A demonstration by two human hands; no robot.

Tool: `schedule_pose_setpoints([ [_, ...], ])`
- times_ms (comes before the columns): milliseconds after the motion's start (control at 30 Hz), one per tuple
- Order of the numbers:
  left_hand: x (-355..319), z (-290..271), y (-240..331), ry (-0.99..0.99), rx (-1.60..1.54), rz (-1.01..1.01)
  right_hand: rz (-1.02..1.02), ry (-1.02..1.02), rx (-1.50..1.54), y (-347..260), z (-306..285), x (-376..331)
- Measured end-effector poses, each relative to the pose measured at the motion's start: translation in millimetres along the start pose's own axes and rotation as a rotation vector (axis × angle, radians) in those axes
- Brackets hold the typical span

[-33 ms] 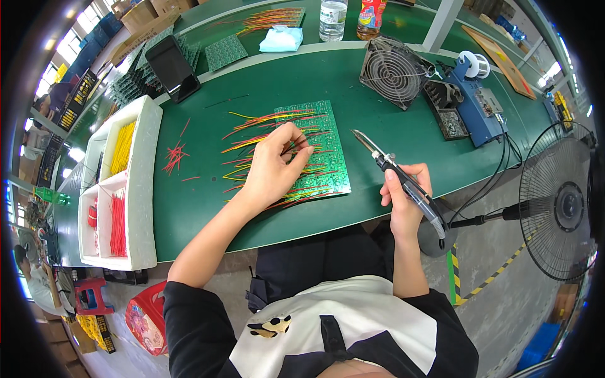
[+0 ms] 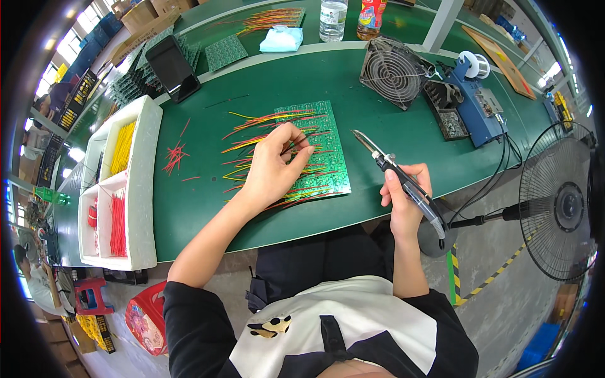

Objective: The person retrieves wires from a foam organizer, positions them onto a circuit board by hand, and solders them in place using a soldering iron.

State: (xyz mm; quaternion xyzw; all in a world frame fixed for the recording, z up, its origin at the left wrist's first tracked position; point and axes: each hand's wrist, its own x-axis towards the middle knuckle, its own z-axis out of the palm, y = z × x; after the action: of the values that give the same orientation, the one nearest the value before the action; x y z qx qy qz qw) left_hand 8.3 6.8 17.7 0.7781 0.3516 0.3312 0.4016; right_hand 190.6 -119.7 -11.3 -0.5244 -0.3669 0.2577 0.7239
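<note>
A green circuit board panel (image 2: 338, 165) lies on the workbench, with red, yellow and black wires (image 2: 242, 147) fanning out over its left edge. Above its middle is my left hand (image 2: 277, 160), fingers curled in and thumb drawn toward them among the wires. Whatever those fingertips pinch is too small and covered to make out. To the right of the board, my right hand (image 2: 406, 195) grips a soldering iron (image 2: 413, 189). Its tip points up and left, apart from the board's right edge.
A white foam box (image 2: 148, 189) with red and yellow wires stands left, near loose red wire pieces (image 2: 174, 156). Behind lie a phone (image 2: 172, 68) and stacked boards. A small metal-grilled fan (image 2: 394, 72) and blue soldering station (image 2: 476, 104) sit right; a floor fan (image 2: 561, 201) stands beyond the bench.
</note>
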Motion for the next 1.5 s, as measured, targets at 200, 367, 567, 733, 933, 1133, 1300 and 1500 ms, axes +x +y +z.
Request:
schedule_pose_setpoints([
  [200,0.4,-1.5,-9.0,0.025,-0.159,-0.047,0.004,-0.007,-0.004,0.3,0.8,-0.5],
  [367,-0.4,-1.9,-6.4,0.019,-0.194,-0.062,0.003,-0.003,-0.008,-0.7,1.0,-1.1],
  [567,-0.1,0.2,-6.3,0.018,-0.245,-0.038,-0.007,-0.013,-0.006,-0.1,0.8,-0.8],
  [733,-1.8,-3.0,-1.0,-0.104,-0.214,-0.085,-0.007,-0.01,-0.007,0.8,-0.4,-0.6],
  [933,0.6,-2.1,-4.4,-0.037,-0.062,-0.054,-0.01,-0.009,0.0,1.0,-0.7,-1.0],
  [1133,8.0,8.5,-17.8,0.122,0.242,0.254,-0.014,-0.019,-0.002,0.8,-0.2,-1.2],
  [1300,7.1,12.0,-12.2,0.098,0.313,0.347,-0.022,-0.011,0.007,0.8,0.8,-1.2],
  [1500,5.3,13.2,-16.8,0.059,0.338,0.356,0.01,-0.047,0.023,0.2,-0.1,-2.1],
])
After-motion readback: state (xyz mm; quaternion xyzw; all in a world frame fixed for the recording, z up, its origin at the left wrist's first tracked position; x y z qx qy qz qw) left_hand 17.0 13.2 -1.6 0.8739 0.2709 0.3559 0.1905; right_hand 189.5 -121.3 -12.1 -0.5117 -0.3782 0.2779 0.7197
